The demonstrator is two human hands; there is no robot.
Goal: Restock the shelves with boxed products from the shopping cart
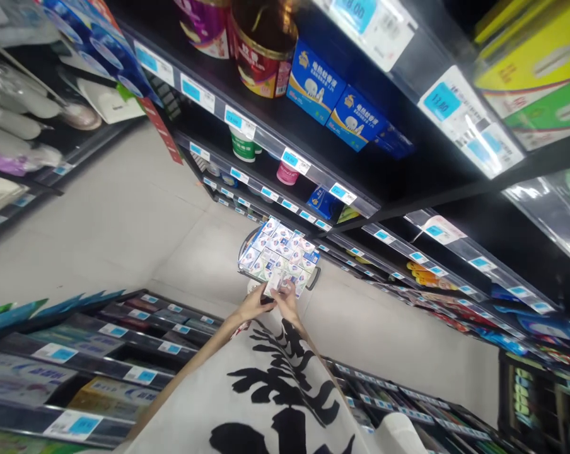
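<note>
Dark shop shelves (275, 142) with blue price tags line a pale tiled aisle, where a wire basket (313, 277) on the floor is packed with small white-and-blue boxes (278, 249). Both hands meet at the basket's near edge: the left hand (254, 304) and right hand (287, 297) pinch a small white-and-pink packet (280, 282) between their fingertips, just above the boxes. Held this lightly and so close to the rim, the packet may slip and drop to the floor beside the basket, or catch the boxes and knock them askew.

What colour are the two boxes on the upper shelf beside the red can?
Blue, with yellow marks; the boxes show best in the head view.
</note>
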